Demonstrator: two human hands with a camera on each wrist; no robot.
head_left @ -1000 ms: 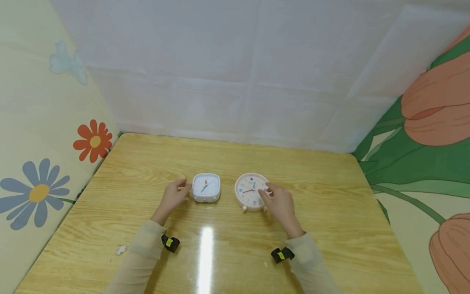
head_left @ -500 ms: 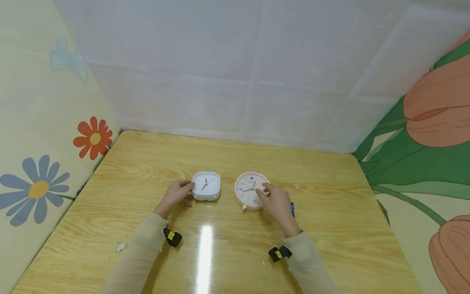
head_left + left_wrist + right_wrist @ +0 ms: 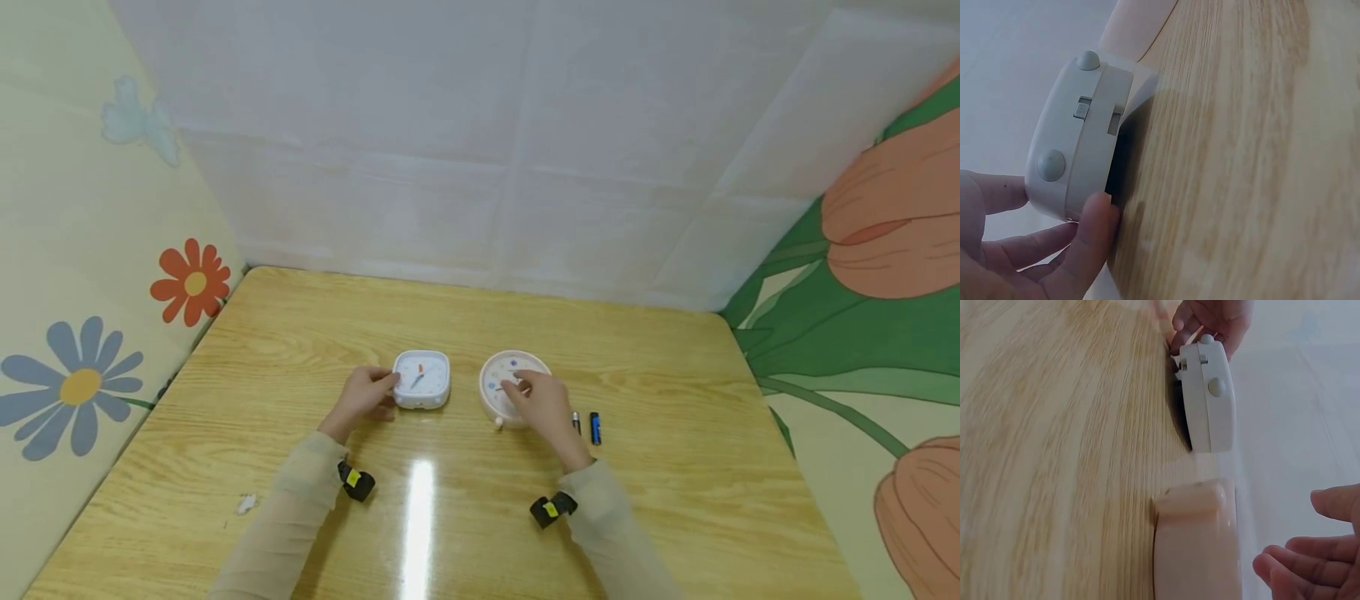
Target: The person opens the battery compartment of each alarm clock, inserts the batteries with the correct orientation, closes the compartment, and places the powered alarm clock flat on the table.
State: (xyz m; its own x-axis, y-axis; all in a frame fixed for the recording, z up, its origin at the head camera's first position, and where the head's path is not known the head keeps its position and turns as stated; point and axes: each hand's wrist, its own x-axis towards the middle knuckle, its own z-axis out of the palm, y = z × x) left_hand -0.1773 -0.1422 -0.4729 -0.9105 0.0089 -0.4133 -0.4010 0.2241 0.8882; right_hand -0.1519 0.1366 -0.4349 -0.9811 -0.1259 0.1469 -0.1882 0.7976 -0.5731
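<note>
A white, rounded-square alarm clock (image 3: 422, 380) lies face up at the middle of the table. My left hand (image 3: 363, 395) grips its left edge; in the left wrist view the thumb is on the face side and other fingertips reach the lower edge near the wood. To its right lies a round pink alarm clock (image 3: 495, 392) with small feet, also face up. Over its dial hovers my right hand (image 3: 543, 405), fingers loosely bent and holding nothing. The right wrist view shows a gap between those fingers and the pink clock (image 3: 1197, 550).
Two batteries lie right of the pink clock: a blue one (image 3: 596, 427) and another (image 3: 576, 422) partly behind the right hand. The wood-grain table (image 3: 675, 467) meets a white cloth wall (image 3: 480, 208) at the back. Flower-patterned panels flank both sides.
The right hand has shifted left across the pink clock's dial, uncovering the two batteries. My left hand has moved slightly in to grip the white clock's edge. Both clocks stay in place.
</note>
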